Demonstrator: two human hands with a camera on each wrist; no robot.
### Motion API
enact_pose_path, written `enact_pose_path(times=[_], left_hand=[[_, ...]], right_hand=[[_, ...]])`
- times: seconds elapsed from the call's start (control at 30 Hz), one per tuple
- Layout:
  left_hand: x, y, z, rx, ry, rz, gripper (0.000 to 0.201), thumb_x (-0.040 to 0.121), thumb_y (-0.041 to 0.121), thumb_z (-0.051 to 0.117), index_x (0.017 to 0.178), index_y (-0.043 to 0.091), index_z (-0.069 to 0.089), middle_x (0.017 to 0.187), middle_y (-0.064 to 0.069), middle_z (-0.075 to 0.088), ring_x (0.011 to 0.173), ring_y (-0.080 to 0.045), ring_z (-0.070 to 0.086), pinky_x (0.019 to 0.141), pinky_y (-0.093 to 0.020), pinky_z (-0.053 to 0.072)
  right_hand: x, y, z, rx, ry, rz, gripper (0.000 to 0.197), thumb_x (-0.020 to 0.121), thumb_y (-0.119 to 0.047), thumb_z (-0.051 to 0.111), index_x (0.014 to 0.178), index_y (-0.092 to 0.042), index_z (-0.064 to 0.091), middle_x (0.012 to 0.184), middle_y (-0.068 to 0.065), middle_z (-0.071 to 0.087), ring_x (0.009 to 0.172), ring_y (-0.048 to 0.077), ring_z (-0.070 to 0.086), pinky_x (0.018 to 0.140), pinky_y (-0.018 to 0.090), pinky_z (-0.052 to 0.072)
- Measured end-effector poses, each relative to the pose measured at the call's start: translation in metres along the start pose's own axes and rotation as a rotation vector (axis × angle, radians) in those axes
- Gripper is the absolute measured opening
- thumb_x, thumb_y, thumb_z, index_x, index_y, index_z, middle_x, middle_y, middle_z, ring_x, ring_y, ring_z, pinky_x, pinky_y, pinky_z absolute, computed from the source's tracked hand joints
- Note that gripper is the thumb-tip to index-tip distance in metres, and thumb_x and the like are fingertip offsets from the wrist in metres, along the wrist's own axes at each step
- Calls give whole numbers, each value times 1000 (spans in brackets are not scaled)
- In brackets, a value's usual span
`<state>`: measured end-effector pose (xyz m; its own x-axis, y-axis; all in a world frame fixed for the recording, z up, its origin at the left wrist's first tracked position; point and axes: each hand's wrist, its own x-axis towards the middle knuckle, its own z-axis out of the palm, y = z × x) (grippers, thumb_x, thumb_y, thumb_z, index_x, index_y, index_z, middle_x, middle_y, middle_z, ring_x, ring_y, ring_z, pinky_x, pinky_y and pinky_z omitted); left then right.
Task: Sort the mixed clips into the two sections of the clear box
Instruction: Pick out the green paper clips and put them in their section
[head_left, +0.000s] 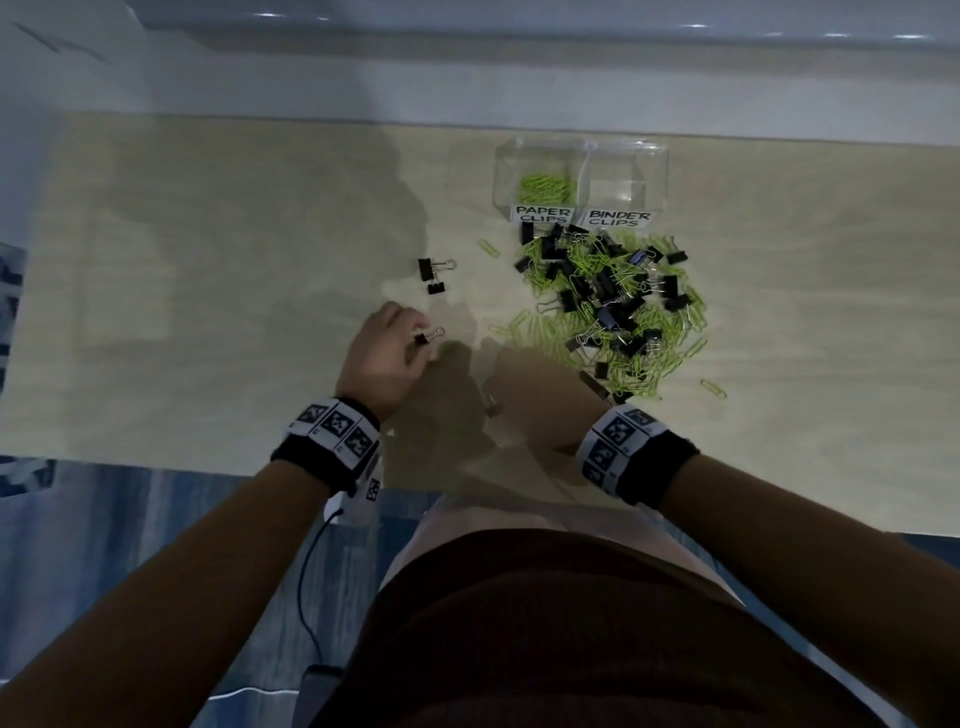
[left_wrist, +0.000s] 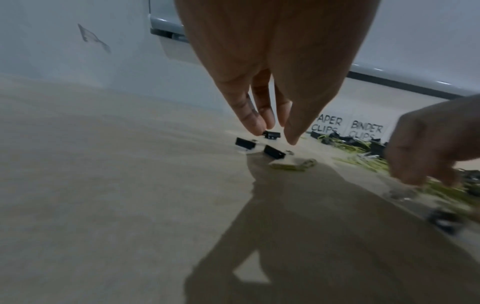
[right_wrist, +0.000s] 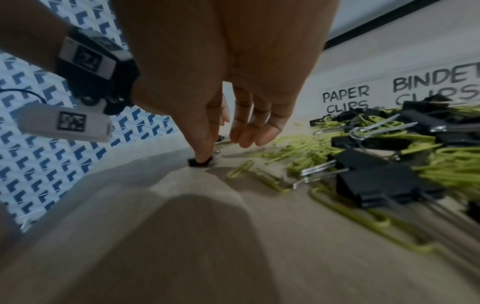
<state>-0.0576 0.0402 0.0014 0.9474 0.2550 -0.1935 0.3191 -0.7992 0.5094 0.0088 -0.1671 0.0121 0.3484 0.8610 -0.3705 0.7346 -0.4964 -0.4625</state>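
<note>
A mixed pile (head_left: 613, 306) of green paper clips and black binder clips lies on the table (head_left: 208, 312) just before the clear box (head_left: 581, 179), whose paper-clip section holds green clips. The left hand (head_left: 382, 358) pinches a binder clip (head_left: 427, 336). The right hand (right_wrist: 221, 82), fingers pointing down, presses a black clip (right_wrist: 198, 162) with one fingertip.

You've got black wristbands (head_left: 324, 462) wrapped in white strips of square black-and-white marker tags, a thin black cable (head_left: 306, 582) dangling off the left, plus a dark brown top (head_left: 571, 639).
</note>
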Motion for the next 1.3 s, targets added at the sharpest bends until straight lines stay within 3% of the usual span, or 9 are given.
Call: enact_pose_path(times=[0.17,0.37,0.47,0.63,0.73,0.83,0.97,1.1,1.3], left_hand=[[-22,1,18,35,-57,67,19,79,3,66,99,2,65,98,-15,62,86,-31,61,78,-34,51],[5,32,26,-11,-131,38,28,88,4,50,114,3,61,113,-16,58,103,-29,54,89,-30,40],[22,51,29,-24,-214,86,34,88,8,53,122,5,57,116,-16,55,107,-29,52,88,-29,38],[26,68,39,-11,-306,112,79,74,50,69,134,7,42,126,-11,41,117,-26,38,99,-29,32],[21,76,51,155,-360,217,115,48,80,52,123,-7,49,112,-18,53,102,-32,46,93,-38,36],[23,77,64,211,-348,200,87,62,66,55,105,-9,58,95,-19,58,89,-33,50,81,-41,42],[27,77,61,-32,-211,186,25,68,21,66,77,-2,62,79,-21,57,72,-32,53,64,-37,48],[30,83,48,-94,-271,205,18,65,8,75,70,-3,61,76,-23,58,67,-34,56,61,-34,46],[46,79,44,66,-276,202,14,82,7,57,91,-2,62,92,-20,56,82,-36,56,71,-42,48]], right_hand=[[9,18,-6,-24,182,50,49,78,6,59,126,-3,51,127,18,49,110,33,50,88,45,51],[18,43,-17,-141,71,-5,46,76,15,50,119,0,54,126,15,47,110,34,49,84,44,53],[8,53,-21,-91,52,-41,49,76,11,53,121,-8,57,119,8,51,106,29,54,76,31,52],[-1,72,-35,-70,34,24,76,74,-27,73,139,-11,38,133,8,43,119,27,44,95,41,46],[3,65,-37,-191,-73,75,102,60,-48,81,141,-12,29,136,7,37,119,26,37,100,42,40],[8,57,-40,-227,-114,103,101,62,-44,80,140,-10,26,137,10,33,123,28,33,104,42,36],[13,51,-47,-85,-83,133,62,77,-24,70,129,-10,41,133,12,41,122,29,40,97,41,40],[17,50,-53,30,-56,142,33,81,-16,63,111,-10,51,114,12,52,101,30,54,79,39,46],[22,67,-50,143,25,199,23,77,1,56,92,-14,64,104,8,64,93,28,60,83,41,50]])
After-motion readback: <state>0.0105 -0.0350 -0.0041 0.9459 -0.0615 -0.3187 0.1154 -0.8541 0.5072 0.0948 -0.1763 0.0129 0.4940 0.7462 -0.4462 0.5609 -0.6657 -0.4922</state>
